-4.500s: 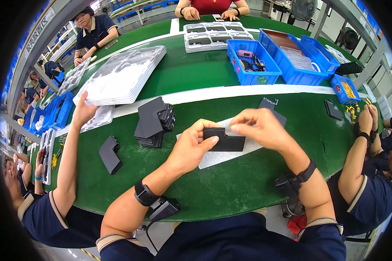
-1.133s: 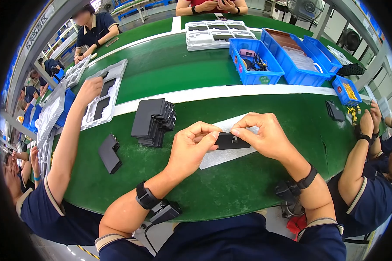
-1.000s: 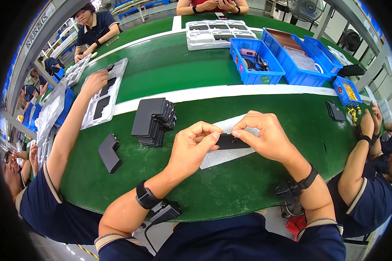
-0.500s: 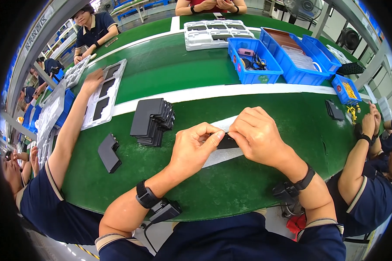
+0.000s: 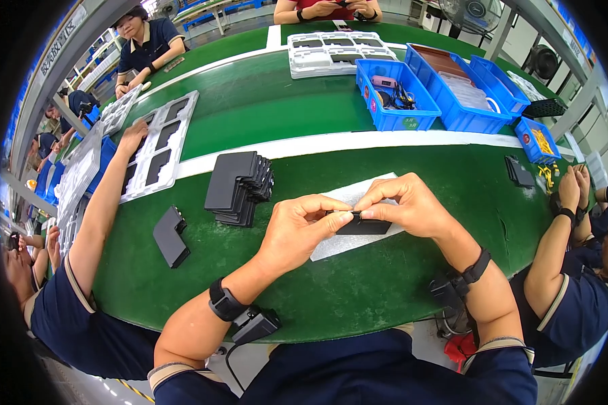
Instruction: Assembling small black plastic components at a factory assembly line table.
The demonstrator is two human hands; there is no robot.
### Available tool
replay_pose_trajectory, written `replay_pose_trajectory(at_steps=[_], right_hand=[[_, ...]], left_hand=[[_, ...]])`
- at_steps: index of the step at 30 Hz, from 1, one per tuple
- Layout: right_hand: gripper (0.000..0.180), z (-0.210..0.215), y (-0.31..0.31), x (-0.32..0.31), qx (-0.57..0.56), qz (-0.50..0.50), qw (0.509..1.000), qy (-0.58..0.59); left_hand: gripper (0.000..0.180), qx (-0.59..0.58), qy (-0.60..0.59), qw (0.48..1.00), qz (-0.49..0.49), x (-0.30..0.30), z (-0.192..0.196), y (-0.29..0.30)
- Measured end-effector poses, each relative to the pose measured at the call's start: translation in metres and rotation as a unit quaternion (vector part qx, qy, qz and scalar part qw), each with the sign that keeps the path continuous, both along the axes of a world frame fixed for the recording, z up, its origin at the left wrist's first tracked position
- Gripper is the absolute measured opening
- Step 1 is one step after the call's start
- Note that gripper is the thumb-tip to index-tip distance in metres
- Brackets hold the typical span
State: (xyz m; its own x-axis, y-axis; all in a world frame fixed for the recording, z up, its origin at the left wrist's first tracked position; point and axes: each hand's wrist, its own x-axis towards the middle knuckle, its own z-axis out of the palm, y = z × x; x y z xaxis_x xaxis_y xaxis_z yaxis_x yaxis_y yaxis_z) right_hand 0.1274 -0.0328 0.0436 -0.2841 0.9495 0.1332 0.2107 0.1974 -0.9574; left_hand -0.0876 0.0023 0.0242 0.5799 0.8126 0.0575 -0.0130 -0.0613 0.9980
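Observation:
A black flat part stands over a pale sheet at the middle of the table. My left hand pinches its upper edge between thumb and forefinger. From the other side my right hand pinches the same edge, its fingertips close to the left ones. Whatever small piece lies between the fingertips is too small to make out. Left of my hands is a stack of black L-shaped parts. Another single L-shaped part lies nearer the left edge.
A co-worker's hand reaches over a white tray holding black parts. Across the table stand a second white tray and blue bins. More black parts and a small bin of yellow pieces are at the right.
My right hand has turned and drawn slightly right, showing more of the black part and the sheet. The co-worker's hand at the left has shifted leftward and nearer over the tray.

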Motion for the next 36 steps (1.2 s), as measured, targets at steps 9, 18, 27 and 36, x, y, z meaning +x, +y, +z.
replay_pose_trajectory(at_steps=[9,18,27,36], right_hand=[[0.008,-0.015,-0.002,-0.026,0.329,-0.145,0.909,-0.212],[0.015,-0.02,-0.009,-0.038,0.415,-0.177,0.851,-0.267],[0.014,-0.014,-0.008,-0.033,0.368,-0.171,0.871,-0.276],[0.015,-0.01,-0.007,-0.03,0.155,-0.192,0.955,-0.166]], left_hand=[[0.017,0.01,0.009,0.999,0.051,0.0,0.0,0.003],[0.015,0.063,0.038,0.993,0.089,0.004,0.0,-0.001],[0.014,0.082,0.046,0.992,0.088,0.005,0.0,0.003],[0.021,-0.004,-0.014,1.0,0.024,0.007,-0.007,0.004]])
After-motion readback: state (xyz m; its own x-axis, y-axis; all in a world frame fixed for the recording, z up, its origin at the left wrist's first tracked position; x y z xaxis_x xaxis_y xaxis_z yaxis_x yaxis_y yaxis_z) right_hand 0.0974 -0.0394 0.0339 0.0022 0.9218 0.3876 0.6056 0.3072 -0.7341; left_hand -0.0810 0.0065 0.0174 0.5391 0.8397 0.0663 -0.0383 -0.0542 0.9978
